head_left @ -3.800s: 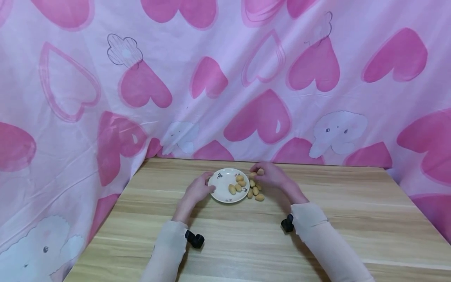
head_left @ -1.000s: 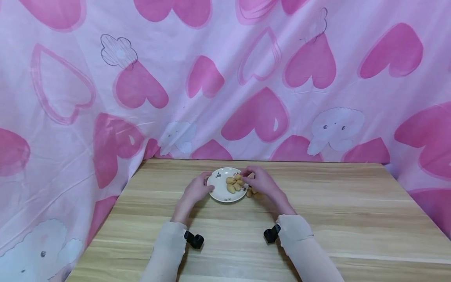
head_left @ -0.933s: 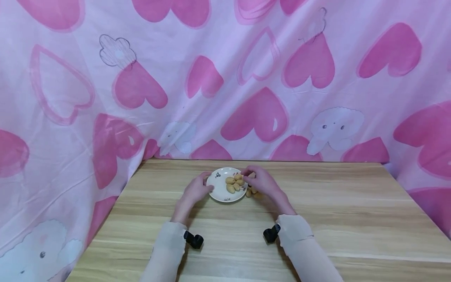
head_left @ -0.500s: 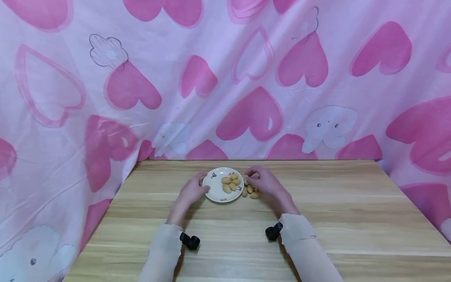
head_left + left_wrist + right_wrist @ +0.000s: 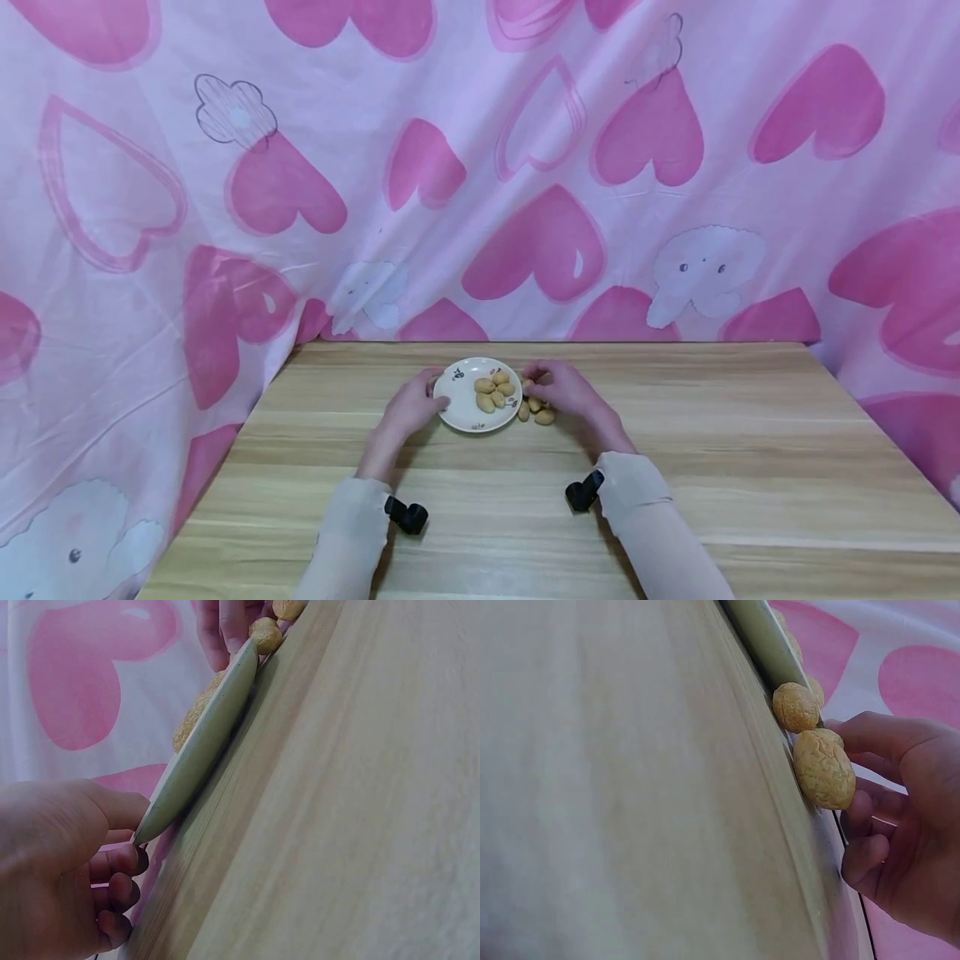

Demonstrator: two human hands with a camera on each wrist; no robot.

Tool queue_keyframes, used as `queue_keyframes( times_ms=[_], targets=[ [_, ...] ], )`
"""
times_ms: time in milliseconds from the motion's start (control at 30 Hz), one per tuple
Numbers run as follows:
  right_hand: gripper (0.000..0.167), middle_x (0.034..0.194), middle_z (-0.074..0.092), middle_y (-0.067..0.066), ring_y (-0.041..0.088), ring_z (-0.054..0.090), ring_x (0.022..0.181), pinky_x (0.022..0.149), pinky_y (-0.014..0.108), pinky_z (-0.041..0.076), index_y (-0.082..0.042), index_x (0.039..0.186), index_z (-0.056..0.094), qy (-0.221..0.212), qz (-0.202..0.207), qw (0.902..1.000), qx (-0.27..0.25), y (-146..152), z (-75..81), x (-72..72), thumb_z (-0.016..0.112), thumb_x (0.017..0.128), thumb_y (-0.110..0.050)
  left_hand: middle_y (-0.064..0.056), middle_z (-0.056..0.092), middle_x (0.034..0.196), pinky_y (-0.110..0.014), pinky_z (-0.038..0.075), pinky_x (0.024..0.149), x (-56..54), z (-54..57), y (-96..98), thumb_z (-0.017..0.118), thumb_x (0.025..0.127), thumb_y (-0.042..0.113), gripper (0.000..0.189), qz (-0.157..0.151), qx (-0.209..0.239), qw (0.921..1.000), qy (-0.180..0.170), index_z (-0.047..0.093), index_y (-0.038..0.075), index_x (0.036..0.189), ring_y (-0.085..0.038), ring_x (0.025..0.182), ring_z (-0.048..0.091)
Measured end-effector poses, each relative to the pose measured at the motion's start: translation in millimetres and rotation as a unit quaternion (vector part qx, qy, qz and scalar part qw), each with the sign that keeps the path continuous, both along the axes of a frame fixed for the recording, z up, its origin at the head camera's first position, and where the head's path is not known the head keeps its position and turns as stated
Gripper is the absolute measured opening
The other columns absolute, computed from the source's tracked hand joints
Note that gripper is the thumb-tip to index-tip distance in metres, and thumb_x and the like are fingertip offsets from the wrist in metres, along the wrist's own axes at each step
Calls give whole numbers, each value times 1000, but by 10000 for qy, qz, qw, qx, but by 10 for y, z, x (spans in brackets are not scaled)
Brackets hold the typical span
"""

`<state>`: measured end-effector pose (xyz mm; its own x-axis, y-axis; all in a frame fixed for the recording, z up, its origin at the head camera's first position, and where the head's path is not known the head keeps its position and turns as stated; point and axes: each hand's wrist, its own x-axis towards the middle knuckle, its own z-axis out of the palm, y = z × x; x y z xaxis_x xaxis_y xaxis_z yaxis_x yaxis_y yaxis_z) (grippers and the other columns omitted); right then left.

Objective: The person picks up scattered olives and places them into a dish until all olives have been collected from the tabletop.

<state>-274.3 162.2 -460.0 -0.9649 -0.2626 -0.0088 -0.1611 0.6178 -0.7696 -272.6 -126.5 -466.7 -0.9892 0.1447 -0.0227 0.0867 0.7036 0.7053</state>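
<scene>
A small white plate [image 5: 459, 408] with dark printed motifs lies on the wooden table. Several tan, wrinkled walnuts [image 5: 485, 402] are on its right half. At the left rim, my left hand [image 5: 408, 406] holds the plate edge between thumb and fingers, as the left wrist view confirms. Just beyond the right rim, my right hand [image 5: 566, 390] pinches a walnut [image 5: 527, 387] of the loose group, partly hidden by the fingers. In the right wrist view, two loose walnuts [image 5: 823, 771] stand in front of the thumb and fingers [image 5: 877, 739], and cover the contact.
Other loose walnuts [image 5: 544, 417] sit on the table against the plate's right side. The wooden table [image 5: 480, 517] extends toward me and to both sides. Pink heart-patterned cloth [image 5: 547, 242] hangs behind its back edge and along both sides.
My right hand has gone from above the plate's right rim back to the loose walnuts. Compared with the oldest frame, one more walnut lies on the plate. The left hand stays at the rim.
</scene>
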Motion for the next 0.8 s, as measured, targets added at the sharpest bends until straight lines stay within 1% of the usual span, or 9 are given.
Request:
queue_keyframes(
  times_ms=[133, 233, 367, 433, 533, 600, 667, 767, 800],
  targets=[
    [19, 111, 69, 4, 20, 63, 103, 95, 43, 49, -15, 110, 70, -27, -133, 9999, 29, -5, 6, -8, 69, 93, -22, -4, 56, 86, -29, 40, 66, 3, 3, -3, 70, 87, 21, 61, 10, 4, 10000, -31, 51, 12, 144, -18, 75, 51],
    [20, 110, 69, 3, 20, 63, 103, 95, 43, 49, -17, 110, 70, -13, -225, 9997, 83, -10, 20, -6, 69, 92, -25, -4, 56, 85, -29, 40, 64, 7, 11, -6, 70, 88, 21, 61, 27, 32, 10000, -70, 50, 12, 144, -18, 74, 50],
    [23, 110, 69, 2, 20, 63, 102, 94, 44, 48, -18, 111, 70, 117, -286, 9994, 168, -21, 65, 0, 70, 91, -28, -5, 56, 84, -30, 40, 63, 17, 21, -13, 70, 88, 21, 61, 40, 62, 9999, -117, 49, 12, 145, -18, 74, 50],
    [24, 111, 69, 2, 18, 62, 98, 90, 42, 49, -18, 112, 70, 242, -264, 9991, 222, -29, 94, 2, 70, 90, -29, -5, 55, 84, -30, 40, 63, 20, 20, -17, 70, 88, 20, 61, 23, 53, 9999, -108, 50, 11, 145, -18, 74, 50],
    [25, 112, 68, 1, 18, 61, 85, 77, 38, 50, -18, 111, 70, 309, -221, 9990, 222, -58, 144, 14, 72, 88, -29, -5, 56, 84, -30, 40, 63, 23, 23, -19, 70, 88, 20, 61, 17, 26, 9999, -98, 50, 11, 145, -18, 74, 50],
    [26, 113, 68, 0, 17, 60, 82, 75, 35, 49, -18, 112, 71, 371, -171, 9988, 271, -82, 170, 24, 72, 88, -29, -5, 56, 84, -30, 40, 63, 20, 26, -16, 70, 88, 20, 61, 5, 12, 10000, -91, 49, 10, 145, -18, 73, 50],
    [26, 113, 69, 0, 18, 61, 86, 77, 37, 50, -18, 112, 71, 400, -102, 9987, 287, -108, 190, 35, 72, 88, -29, -4, 55, 84, -30, 40, 63, 17, 31, -9, 70, 88, 21, 61, 3, 7, 10000, -91, 50, 11, 144, -18, 73, 50],
    [26, 109, 69, -1, 20, 62, 99, 88, 40, 49, -17, 111, 72, 478, 32, 9982, 373, -145, 199, 44, 73, 87, -28, -4, 55, 83, -29, 40, 63, 13, 37, 0, 70, 88, 21, 60, -10, 14, 10000, -86, 50, 11, 144, -18, 72, 49],
    [26, 107, 70, -1, 20, 62, 102, 90, 41, 49, -16, 111, 73, 490, 86, 9980, 400, -159, 204, 49, 73, 87, -27, -4, 55, 83, -29, 39, 63, 14, 36, 2, 70, 89, 20, 60, -11, 22, 10000, -87, 50, 11, 144, -17, 73, 49]
  ],
)
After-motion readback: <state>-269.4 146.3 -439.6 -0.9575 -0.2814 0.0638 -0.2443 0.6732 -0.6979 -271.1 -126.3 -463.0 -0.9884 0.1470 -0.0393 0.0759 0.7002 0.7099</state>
